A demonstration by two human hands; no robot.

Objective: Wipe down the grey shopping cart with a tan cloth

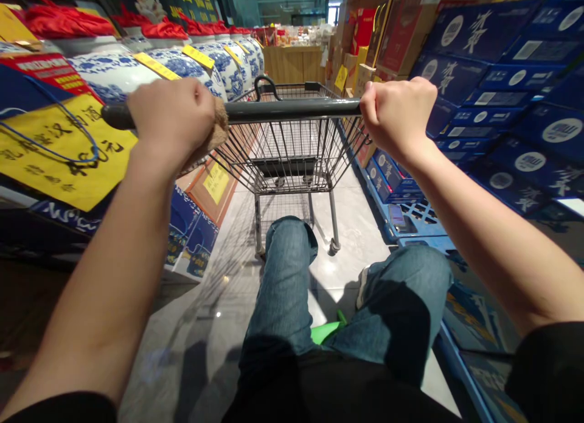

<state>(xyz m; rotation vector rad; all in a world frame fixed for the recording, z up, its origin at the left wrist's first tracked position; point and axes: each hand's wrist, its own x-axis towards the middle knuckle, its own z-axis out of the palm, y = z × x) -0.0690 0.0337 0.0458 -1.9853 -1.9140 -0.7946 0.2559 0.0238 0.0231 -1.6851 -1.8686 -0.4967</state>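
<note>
- My left hand wraps the grey handle of a wire shopping cart; left fingers curled tight, clamped on it.
- Right hand grips the same handle near its other end, right fingers clamped too.
- Tan fuzzy cloth bunched at the handle, just beside my left hand.
- Cart stands right in front of my knees, in blue jeans, on a tiled floor; basket looks unloaded.
- Left: blue-and-white porcelain jars with red cloth tops, yellow tags, unreadable.
- Right: stacked blue boxes, white round seals, white calligraphy, brand unreadable.
- Yellow banner, black brush characters, can't read.
</note>
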